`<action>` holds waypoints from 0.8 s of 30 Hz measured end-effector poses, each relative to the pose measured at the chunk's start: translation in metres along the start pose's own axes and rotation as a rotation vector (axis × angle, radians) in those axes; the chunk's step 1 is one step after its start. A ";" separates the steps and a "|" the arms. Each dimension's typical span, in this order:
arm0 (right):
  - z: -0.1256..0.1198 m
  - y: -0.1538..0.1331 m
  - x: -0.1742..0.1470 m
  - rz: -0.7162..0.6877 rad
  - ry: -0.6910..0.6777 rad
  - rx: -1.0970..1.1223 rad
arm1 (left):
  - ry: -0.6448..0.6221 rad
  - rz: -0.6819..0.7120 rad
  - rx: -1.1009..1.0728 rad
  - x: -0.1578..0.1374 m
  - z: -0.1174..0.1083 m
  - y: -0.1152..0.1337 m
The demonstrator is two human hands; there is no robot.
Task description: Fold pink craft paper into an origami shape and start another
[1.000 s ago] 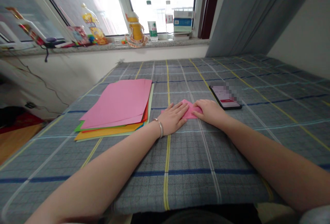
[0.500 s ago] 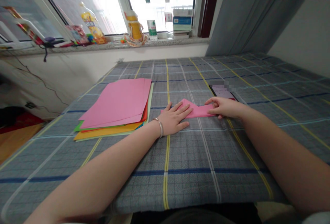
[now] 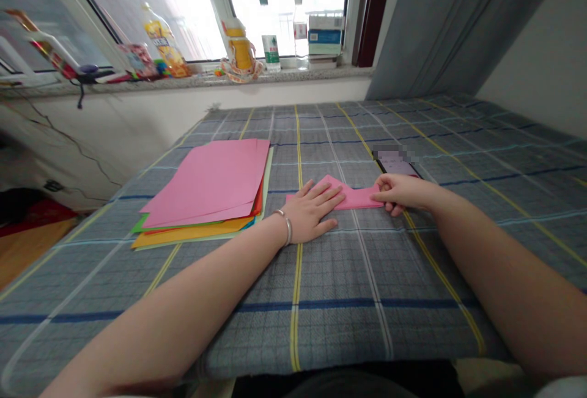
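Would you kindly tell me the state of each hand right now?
Left hand: open, spread flat on the folded pink paper.
Right hand: closed, pinching the right end of the folded pink paper.

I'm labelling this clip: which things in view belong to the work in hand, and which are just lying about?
In the work:
folded pink paper, under the left hand, pinched by the right hand
probably the stack of coloured paper

Lying about, it seems:
phone
yellow flask and blue box on the windowsill
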State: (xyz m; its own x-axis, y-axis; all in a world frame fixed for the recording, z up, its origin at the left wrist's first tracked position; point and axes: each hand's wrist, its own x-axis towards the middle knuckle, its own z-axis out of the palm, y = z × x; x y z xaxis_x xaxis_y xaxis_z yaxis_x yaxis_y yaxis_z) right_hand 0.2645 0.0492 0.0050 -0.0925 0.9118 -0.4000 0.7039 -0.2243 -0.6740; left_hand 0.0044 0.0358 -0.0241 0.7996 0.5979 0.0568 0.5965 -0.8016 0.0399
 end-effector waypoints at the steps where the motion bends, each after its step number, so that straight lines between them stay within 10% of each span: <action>1: -0.001 0.000 0.000 -0.001 -0.011 0.000 | 0.000 0.005 -0.006 0.000 0.000 0.000; 24: -0.009 0.004 0.002 0.095 -0.140 -0.312 | -0.056 0.028 0.018 0.003 0.002 -0.004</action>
State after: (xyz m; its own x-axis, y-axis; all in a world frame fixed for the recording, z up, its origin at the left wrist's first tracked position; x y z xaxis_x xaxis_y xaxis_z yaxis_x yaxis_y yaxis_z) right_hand 0.2733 0.0533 0.0070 -0.0964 0.8312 -0.5475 0.8931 -0.1706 -0.4162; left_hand 0.0047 0.0408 -0.0263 0.8184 0.5746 0.0021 0.5745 -0.8182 0.0211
